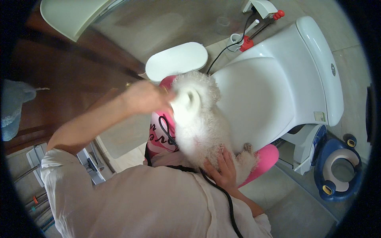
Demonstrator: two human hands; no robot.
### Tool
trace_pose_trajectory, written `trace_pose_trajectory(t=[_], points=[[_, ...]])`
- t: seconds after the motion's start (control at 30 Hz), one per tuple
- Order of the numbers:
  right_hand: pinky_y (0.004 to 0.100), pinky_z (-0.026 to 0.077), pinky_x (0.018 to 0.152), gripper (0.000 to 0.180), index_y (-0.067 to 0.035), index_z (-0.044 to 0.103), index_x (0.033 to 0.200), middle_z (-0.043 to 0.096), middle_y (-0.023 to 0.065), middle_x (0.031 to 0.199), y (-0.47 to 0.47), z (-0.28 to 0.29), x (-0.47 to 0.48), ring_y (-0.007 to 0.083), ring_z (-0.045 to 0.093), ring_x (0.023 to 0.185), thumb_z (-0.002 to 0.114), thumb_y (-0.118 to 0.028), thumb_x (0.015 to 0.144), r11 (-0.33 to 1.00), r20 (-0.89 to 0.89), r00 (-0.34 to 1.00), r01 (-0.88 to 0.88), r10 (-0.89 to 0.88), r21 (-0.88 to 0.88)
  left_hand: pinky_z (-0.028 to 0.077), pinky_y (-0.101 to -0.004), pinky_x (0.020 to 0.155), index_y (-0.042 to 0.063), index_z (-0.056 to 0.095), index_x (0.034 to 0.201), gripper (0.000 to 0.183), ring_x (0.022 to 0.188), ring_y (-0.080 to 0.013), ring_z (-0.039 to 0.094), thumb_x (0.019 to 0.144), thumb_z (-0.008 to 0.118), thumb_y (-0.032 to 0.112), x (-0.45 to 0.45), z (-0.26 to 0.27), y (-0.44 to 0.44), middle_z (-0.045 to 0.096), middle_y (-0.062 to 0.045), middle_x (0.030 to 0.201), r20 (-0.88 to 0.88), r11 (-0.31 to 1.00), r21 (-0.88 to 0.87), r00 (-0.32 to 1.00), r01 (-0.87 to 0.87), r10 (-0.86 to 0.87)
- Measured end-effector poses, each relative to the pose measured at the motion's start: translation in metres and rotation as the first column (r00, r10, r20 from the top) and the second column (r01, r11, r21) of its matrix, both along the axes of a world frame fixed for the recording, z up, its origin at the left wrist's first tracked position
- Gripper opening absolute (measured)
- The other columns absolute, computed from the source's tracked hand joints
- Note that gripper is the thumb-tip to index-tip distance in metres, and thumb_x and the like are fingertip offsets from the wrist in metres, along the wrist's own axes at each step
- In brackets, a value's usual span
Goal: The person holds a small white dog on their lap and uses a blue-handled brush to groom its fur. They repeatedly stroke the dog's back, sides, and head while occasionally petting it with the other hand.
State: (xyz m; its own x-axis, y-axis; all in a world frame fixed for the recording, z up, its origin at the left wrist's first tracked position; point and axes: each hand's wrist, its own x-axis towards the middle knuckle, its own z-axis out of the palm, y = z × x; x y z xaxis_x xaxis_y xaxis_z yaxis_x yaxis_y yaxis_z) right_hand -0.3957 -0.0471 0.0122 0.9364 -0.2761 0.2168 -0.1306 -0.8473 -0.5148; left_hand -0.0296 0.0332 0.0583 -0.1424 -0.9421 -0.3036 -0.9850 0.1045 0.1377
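Observation:
A curly white dog (pixel 205 128) lies across my lap, over pink printed fabric (pixel 160 142). I cannot make out its face. My left hand (pixel 147 96), blurred, grips a white handheld device (pixel 187 105), apparently a hair dryer, against the upper part of the fur. The device has a rounded opening, and its handle is mostly hidden. A looped black cord (pixel 167 131) hangs just below it. My right hand (pixel 223 169) lies spread on the dog's lower body, fingers in the fur. Beside it a greyish paw (pixel 247 148) shows.
A white toilet (pixel 256 98) with its lid down stands right beside the dog. Beyond are a white lidded bin (pixel 177 61), a red plunger (pixel 246 44) and a wall-side cord (pixel 221 53). A blue child's toilet seat (pixel 320 178) is at right, a dark wooden door (pixel 59 71) at left.

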Motion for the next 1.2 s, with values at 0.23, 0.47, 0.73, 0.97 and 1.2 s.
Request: trace_pose_trajectory(t=[0.23, 0.47, 0.73, 0.97, 1.2], points=[[0.0575, 0.047, 0.100, 0.032, -0.018, 0.072, 0.115, 0.054, 0.0284, 0.135, 0.001, 0.003, 0.003, 0.0492, 0.054, 0.125, 0.072, -0.019, 0.083, 1.000, -0.010, 1.000, -0.023, 0.024, 0.019, 0.051, -0.0382, 0.048, 0.011, 0.051, 0.087, 0.050, 0.056, -0.0260, 0.064, 0.085, 0.055, 0.062, -0.058, -0.009, 0.011, 0.053, -0.005, 0.058, -0.224, 0.959, -0.250, 0.956, 0.132, -0.190], [0.0568, 0.047, 0.100, 0.032, -0.017, 0.072, 0.115, 0.054, 0.0291, 0.135, 0.002, 0.003, 0.003, 0.0492, 0.055, 0.123, 0.072, -0.019, 0.083, 1.000, -0.013, 1.000, 0.003, -0.003, 0.020, 0.050, -0.0359, 0.045, 0.010, 0.056, 0.096, 0.052, 0.054, -0.0228, 0.065, 0.086, 0.053, 0.061, -0.019, -0.003, 0.018, 0.058, -0.007, 0.061, -0.131, 0.953, -0.298, 0.991, -0.060, 0.021], [0.0567, 0.048, 0.100, 0.032, -0.017, 0.072, 0.113, 0.055, 0.0281, 0.134, -0.002, 0.007, 0.006, 0.0490, 0.055, 0.123, 0.074, -0.017, 0.081, 0.999, -0.002, 1.000, -0.025, 0.025, 0.039, 0.047, -0.0371, 0.041, 0.010, 0.055, 0.093, 0.054, 0.044, -0.0241, 0.059, 0.088, 0.049, 0.063, 0.006, -0.009, 0.036, 0.056, -0.006, 0.056, 0.146, 0.955, -0.235, 0.965, -0.180, 0.217], [0.0571, 0.047, 0.101, 0.033, -0.017, 0.073, 0.112, 0.055, 0.0280, 0.133, -0.005, 0.006, 0.005, 0.0489, 0.055, 0.123, 0.075, -0.016, 0.080, 0.996, 0.001, 0.998, -0.059, 0.059, 0.064, 0.051, -0.0390, 0.050, 0.003, 0.053, 0.092, 0.055, 0.059, -0.0289, 0.066, 0.089, 0.052, 0.058, -0.054, -0.017, 0.039, 0.060, -0.009, 0.065, -0.273, 0.966, -0.239, 0.962, -0.094, 0.026], [0.0569, 0.047, 0.100, 0.034, -0.017, 0.073, 0.113, 0.055, 0.0278, 0.134, 0.000, 0.009, 0.006, 0.0490, 0.054, 0.124, 0.075, -0.017, 0.079, 0.997, -0.025, 0.999, -0.046, 0.048, 0.060, 0.052, -0.0392, 0.047, 0.009, 0.056, 0.092, 0.053, 0.053, -0.0278, 0.065, 0.087, 0.053, 0.061, -0.043, 0.001, 0.038, 0.062, -0.010, 0.066, -0.177, 0.940, -0.248, 0.965, -0.235, 0.194]])
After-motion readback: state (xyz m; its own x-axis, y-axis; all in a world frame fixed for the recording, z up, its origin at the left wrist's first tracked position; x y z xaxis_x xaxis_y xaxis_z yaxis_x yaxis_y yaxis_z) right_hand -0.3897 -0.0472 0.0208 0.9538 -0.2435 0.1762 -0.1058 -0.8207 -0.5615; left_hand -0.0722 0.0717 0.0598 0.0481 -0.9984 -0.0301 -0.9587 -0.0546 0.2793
